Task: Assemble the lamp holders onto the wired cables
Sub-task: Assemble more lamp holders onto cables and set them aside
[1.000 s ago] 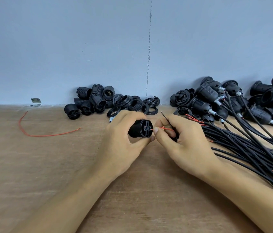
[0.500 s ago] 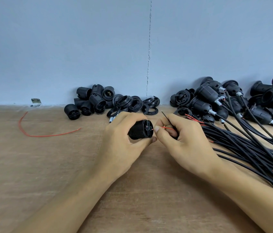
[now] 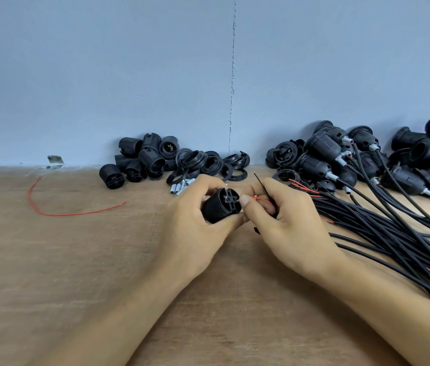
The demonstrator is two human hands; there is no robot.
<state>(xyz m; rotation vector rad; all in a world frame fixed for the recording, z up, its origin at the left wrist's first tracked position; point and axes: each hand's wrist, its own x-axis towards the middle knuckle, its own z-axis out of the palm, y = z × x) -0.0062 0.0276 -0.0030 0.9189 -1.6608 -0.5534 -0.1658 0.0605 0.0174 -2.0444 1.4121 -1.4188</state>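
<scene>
My left hand (image 3: 198, 228) grips a black lamp holder (image 3: 220, 208) above the table's middle, its terminal end turned toward my right hand. My right hand (image 3: 285, 220) pinches a thin red wire (image 3: 260, 198) whose tip meets the holder's terminal face. A black wire end (image 3: 261, 184) sticks up between the right hand's fingers; the cable they belong to is hidden inside that hand. A bundle of black cables (image 3: 383, 228) fans out to the right.
Loose black holders (image 3: 140, 161) and rings (image 3: 206, 162) lie by the wall, with small metal tubes (image 3: 182, 184) in front. Assembled holders on cables (image 3: 340, 154) pile at back right. A stray red wire (image 3: 58, 211) lies on the wooden table (image 3: 76, 260) at left.
My left hand has turned the holder slightly, showing more of its terminal face. The red wire tip stays at the terminal. Both hands remain in nearly the same place.
</scene>
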